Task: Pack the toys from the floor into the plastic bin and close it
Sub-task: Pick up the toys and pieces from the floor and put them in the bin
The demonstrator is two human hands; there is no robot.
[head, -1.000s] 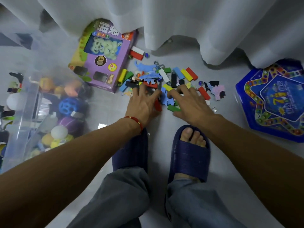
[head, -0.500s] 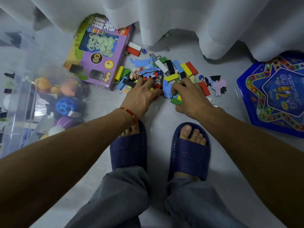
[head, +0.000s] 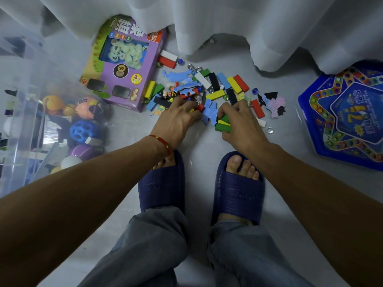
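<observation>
Currently: plastic bin (head: 24, 129), your left, part filled. Loose blocks (head: 219, 88), floor ahead; rake them together first. Right hand (head: 238, 123) grips green and yellow blocks (head: 223, 123); left hand (head: 178, 119) curls on red block (head: 200, 107).
</observation>
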